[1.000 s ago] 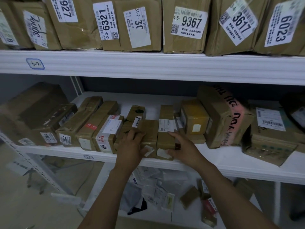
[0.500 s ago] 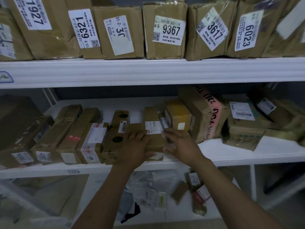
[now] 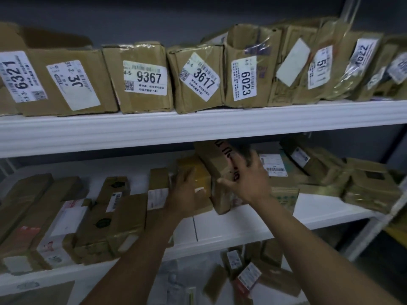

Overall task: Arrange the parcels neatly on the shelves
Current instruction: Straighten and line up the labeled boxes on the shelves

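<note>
We are working at the middle shelf [image 3: 242, 223], and what matters is how the tall brown parcel with the red-lettered tape [image 3: 214, 159] lies between our two hands. It sits tilted, not square. Its near end rests on the shelf board towards the front edge, and its far end rises back towards the underside of the upper shelf [image 3: 198, 126]. So its long axis runs away from us and upward, not along the row. Our right hand [image 3: 248, 183] is the one on it, palm against its right flank, fingers spread and fairly straight, thumb stretched left across the near face. It presses rather than clasps. Our left hand [image 3: 186, 190] lies just to the left on the small yellowish box [image 3: 198, 170], which touches the tilted parcel's left side. Blur hides those fingers, so we cannot tell whether they hook over the box or only rest on it. The parcel therefore lies left of and under the right palm, with the yellowish box wedged between it and the left hand. To its right, close by, lies a flatter parcel with a white barcode label [image 3: 275, 170]. We judge the coming move to be a push or turn from the right, with the left hand bracing the box so that the two square up together.
</note>
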A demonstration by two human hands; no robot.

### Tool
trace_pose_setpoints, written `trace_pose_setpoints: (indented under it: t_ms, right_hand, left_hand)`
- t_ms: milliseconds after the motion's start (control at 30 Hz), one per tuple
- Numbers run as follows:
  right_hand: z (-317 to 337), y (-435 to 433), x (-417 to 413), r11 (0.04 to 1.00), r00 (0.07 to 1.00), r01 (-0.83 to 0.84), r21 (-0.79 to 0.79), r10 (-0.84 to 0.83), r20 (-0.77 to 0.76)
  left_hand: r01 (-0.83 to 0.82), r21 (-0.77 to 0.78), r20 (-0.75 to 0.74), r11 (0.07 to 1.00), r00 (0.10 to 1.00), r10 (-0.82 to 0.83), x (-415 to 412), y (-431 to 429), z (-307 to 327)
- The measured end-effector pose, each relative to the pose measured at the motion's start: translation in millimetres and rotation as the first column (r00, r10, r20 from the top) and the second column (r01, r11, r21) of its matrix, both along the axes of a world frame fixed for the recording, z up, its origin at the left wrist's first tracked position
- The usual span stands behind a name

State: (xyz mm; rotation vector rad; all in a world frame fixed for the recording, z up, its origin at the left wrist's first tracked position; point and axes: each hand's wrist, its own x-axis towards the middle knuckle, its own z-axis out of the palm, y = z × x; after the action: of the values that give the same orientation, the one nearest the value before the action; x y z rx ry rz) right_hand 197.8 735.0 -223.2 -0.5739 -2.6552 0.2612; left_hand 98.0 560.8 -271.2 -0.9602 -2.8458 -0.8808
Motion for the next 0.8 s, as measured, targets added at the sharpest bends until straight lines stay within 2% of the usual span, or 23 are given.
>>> trace_pose_setpoints:
  t_ms: [67,133,333,533,700,800]
  right_hand:
    - [-2,6,-4,0.995,0.998,-0.053,-0.084,0.055,0.018]
    - [-8,12,-6,0.992,0.994,-0.093,-0.086,0.088,-0.06]
    - [-22,33,-11,0.987,0.959,-0.159,-0.027,0.148,-0.241]
    - [-25,68,-9,0.992,0.972,-0.127,-0.007,0.123,-0.203]
    - [-27,80,-12,0.976,0.949,-0.208,0.071,0.219,-0.228]
    - [-27,89,-14,0.971,0.959,-0.238,0.026,0.239,-0.152]
  left_hand:
    - [-0.067,0.006,0.065,0.998,0.996,0.066,-4,11,-5]
    - [-0.105,0.0,0.118,0.994,0.988,0.104,-3,20,-11]
    - [-0.18,0.099,0.081,0.979,0.982,0.172,7,38,-28]
    - [-0.086,0.196,0.135,0.977,0.989,0.06,16,44,-40]
    - [-0.22,0.111,-0.033,0.969,0.974,0.224,22,69,-24]
    - [-0.198,0.058,-0.126,0.979,0.971,0.204,19,84,-18]
